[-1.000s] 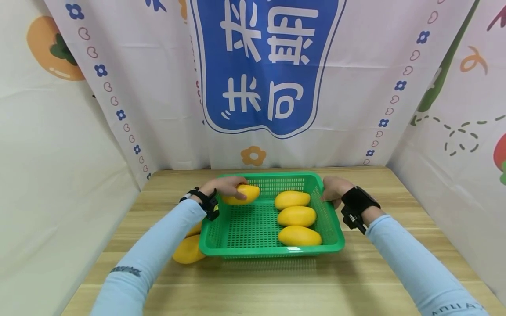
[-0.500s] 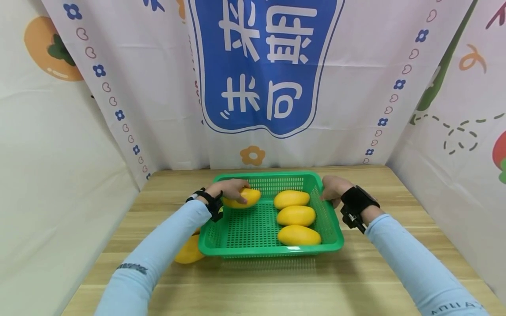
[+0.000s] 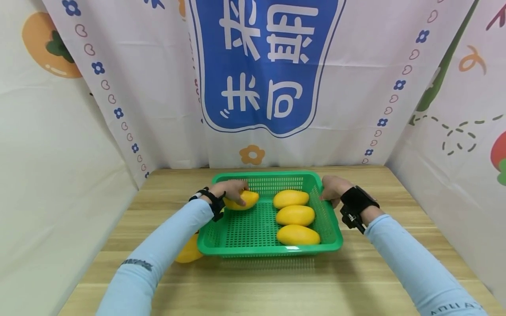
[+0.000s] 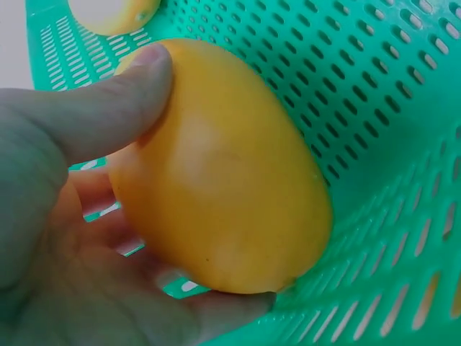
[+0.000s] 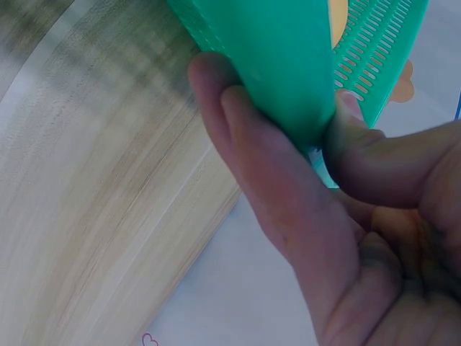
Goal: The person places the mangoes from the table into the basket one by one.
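Note:
A green perforated basket (image 3: 253, 252) stands on the wooden table. My left hand (image 3: 229, 190) grips a yellow mango (image 3: 244, 201) low in the basket's far left corner; in the left wrist view the thumb lies over that mango (image 4: 223, 187) and the fingers curl beneath it, close to the basket floor (image 4: 374, 94). Three more mangoes (image 3: 294, 215) lie in a column along the right side. My right hand (image 3: 331, 188) pinches the basket's right rim (image 5: 281, 65), thumb inside and fingers outside.
Another mango (image 3: 189, 251) lies on the table beside the basket's left front corner, partly hidden by my left sleeve. Printed cloth walls close in the table at the back and both sides. Bare wood (image 3: 276, 289) stretches in front of the basket.
My left hand has lowered the mango a little deeper into the basket's far left corner. The right hand has stayed on the rim.

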Motion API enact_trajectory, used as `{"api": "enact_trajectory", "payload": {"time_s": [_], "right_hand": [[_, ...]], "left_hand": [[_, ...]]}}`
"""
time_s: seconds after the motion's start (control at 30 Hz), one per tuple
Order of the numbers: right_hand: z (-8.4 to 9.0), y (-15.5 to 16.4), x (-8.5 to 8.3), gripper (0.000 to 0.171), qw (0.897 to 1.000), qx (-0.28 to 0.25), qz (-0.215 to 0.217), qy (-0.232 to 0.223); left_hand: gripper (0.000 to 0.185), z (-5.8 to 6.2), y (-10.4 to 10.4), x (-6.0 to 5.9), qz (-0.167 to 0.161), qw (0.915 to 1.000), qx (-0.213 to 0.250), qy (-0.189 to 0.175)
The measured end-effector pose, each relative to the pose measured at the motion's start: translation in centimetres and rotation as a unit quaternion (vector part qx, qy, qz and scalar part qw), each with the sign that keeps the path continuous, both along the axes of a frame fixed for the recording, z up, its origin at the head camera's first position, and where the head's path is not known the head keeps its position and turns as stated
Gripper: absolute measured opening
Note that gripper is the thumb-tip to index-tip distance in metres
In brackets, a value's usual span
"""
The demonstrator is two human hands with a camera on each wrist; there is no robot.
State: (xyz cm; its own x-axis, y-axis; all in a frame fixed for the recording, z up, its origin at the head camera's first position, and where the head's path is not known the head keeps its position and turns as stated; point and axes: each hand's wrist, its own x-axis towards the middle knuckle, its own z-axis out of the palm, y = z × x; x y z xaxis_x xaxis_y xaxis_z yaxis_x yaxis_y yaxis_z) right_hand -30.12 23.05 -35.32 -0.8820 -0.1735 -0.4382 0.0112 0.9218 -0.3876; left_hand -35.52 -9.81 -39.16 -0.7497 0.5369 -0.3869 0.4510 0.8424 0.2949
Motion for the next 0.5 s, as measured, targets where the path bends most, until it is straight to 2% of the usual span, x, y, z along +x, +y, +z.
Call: {"api": "enact_trajectory", "payload": {"time_s": [0.1,0.23,0.5], "right_hand": [[-0.03,0.02,-0.05,0.012,1.0,0.001,0.003,0.0],[0.06,0.0,0.01,0.012,1.0,0.0,0.001,-0.003],[0.44,-0.16,0.28,0.011,1.0,0.002,-0.005,-0.015]], "left_hand": [[0.056,-0.04,0.28,-0.08,-0.02,0.9996,-0.017,0.005],[0.055,-0.13,0.66,-0.16,-0.029,0.9993,-0.025,0.006],[0.056,-0.25,0.82,0.23,0.002,0.9994,-0.013,-0.031]]}}
